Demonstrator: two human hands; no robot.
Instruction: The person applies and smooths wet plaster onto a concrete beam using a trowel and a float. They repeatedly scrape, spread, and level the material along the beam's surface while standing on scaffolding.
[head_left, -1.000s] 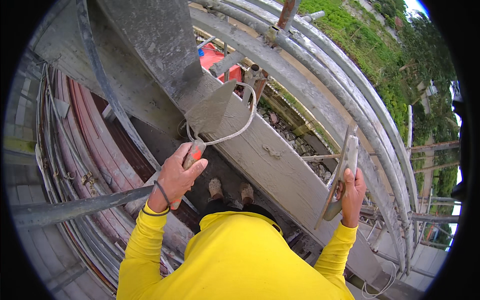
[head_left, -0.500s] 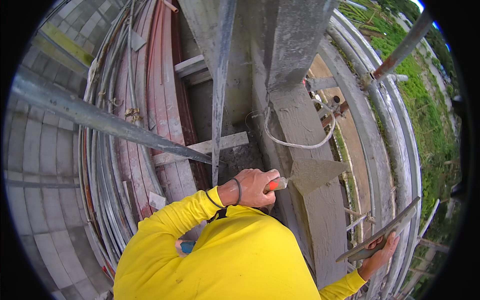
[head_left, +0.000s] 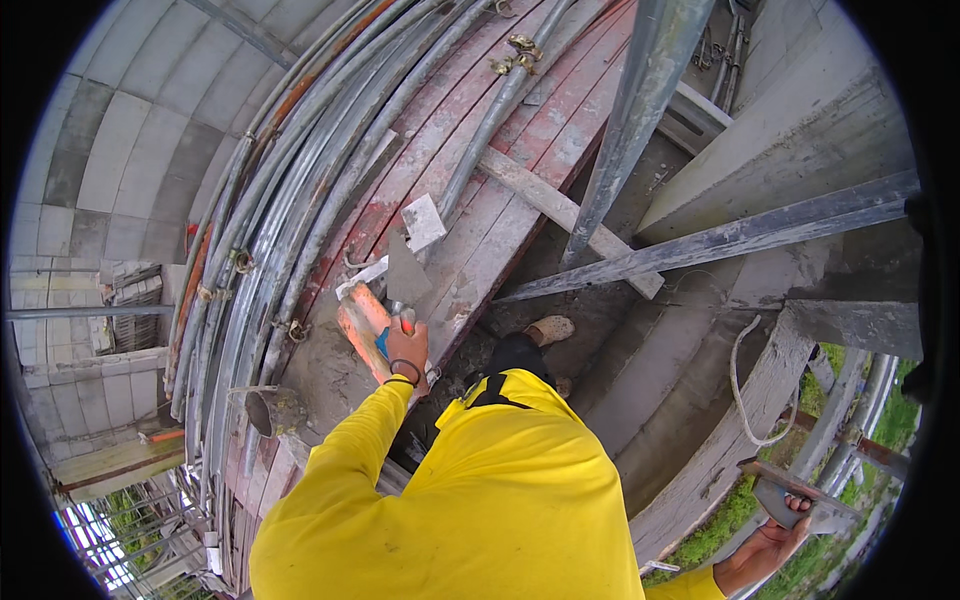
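My left hand (head_left: 408, 350) is closed round the red-and-grey handle of a trowel (head_left: 408, 275). The trowel's grey, mortar-stained blade is above the mortar-smeared planks. Right beside the hand lies an orange, mortar-stained block-like piece (head_left: 362, 318), and a small blue part (head_left: 382, 343) shows between them; its kind is unclear. Far to the right, my right hand (head_left: 780, 535) grips a plastering float (head_left: 800, 485) by its grey handle, the flat plate seen nearly edge-on. It is out past the concrete ledge (head_left: 700, 485), where a loop of pale rope (head_left: 737, 375) hangs.
Long metal pipes (head_left: 300, 200) run along the left beside reddish planks (head_left: 500, 240). Steel props (head_left: 640, 120) slant across the upper right, near a concrete column (head_left: 790, 150). A cut timber (head_left: 570, 205) crosses the planks. Scaffold tubes and greenery lie beyond the ledge.
The view has turned left. My left hand has moved the trowel from the wet-plastered ledge to the planks by the orange piece. My right hand still holds the float.
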